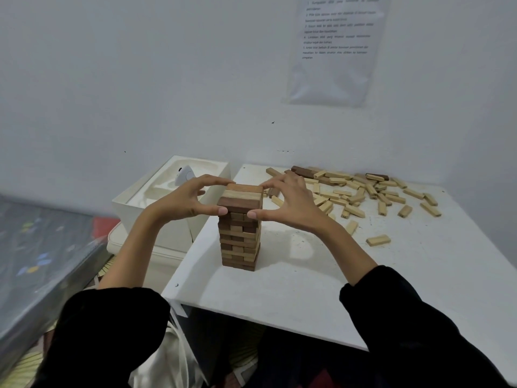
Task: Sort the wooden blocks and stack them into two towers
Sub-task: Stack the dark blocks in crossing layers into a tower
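Observation:
A tower of brown wooden blocks (240, 236) stands on the white table (391, 275), near its left edge. My left hand (184, 201) presses the tower's top layers from the left, thumb on the front and fingers at the back corner. My right hand (291, 203) does the same from the right. Both hands touch the top blocks (242, 196) and none is lifted. A loose pile of pale wooden blocks (361, 191) with a few dark ones lies scattered at the back right of the table.
A white open box (134, 208) with a small white object inside stands left of the table. A printed sheet in a plastic sleeve (335, 49) hangs on the wall. A single pale block (378, 240) lies apart on the table.

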Tool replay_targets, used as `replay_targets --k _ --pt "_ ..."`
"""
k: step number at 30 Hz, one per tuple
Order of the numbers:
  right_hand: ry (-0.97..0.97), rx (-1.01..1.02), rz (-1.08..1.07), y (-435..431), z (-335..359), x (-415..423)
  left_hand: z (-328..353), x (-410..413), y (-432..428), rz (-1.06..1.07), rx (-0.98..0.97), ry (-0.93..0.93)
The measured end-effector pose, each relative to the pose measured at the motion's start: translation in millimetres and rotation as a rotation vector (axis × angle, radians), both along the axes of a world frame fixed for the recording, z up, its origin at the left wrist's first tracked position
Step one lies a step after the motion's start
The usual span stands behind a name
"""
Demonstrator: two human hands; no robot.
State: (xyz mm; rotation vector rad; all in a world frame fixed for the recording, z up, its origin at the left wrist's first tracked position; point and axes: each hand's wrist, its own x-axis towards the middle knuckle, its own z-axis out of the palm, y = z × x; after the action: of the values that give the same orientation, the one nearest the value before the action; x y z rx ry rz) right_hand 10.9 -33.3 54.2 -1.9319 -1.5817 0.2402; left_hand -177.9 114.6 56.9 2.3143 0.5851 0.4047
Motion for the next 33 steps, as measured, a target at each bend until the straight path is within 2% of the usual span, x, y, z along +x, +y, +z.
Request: replay_targets --k 3,6,9,11,15,18,25,28,33 --pt "0.019 -0.014 0.004 -2.0 -0.4 1.0 2.6 -2.1 -1.8 -0.007 0.032 -0.002" --pt "0.050 0.028 -0.007 -10.8 4.9 9.8 14.0 -0.5 -9.0 0.027 0.064 -0.087" --pt "0.123 0.143 -0.014 -27.9 17.7 27.5 38.2 14.0 -25.1 0.154 0.260 -0.244" --pt "0.158 0.202 -0.044 -40.3 27.9 43.1 57.8 30.2 -41.3 0.184 0.322 -0.339" --pt "0.161 0.295 -0.166 -59.2 38.2 74.6 73.7 74.9 -75.0 0.146 0.390 -0.365" --pt "0.166 0.324 -0.235 -67.1 33.3 96.1 57.0 117.6 -98.8 0.105 0.419 -0.355" --pt "0.202 0.276 -0.302 -70.5 -12.0 145.2 -14.6 202.8 -115.1 0.158 0.213 -0.318" --pt "0.189 0.238 -0.292 -52.0 -35.6 167.5 -44.2 226.6 -88.5 0.318 0.097 -0.273" --pt "0.170 0.202 -0.260 7.2 -61.2 209.9 -69.8 253.0 -14.1 0.634 0.132 -0.097"
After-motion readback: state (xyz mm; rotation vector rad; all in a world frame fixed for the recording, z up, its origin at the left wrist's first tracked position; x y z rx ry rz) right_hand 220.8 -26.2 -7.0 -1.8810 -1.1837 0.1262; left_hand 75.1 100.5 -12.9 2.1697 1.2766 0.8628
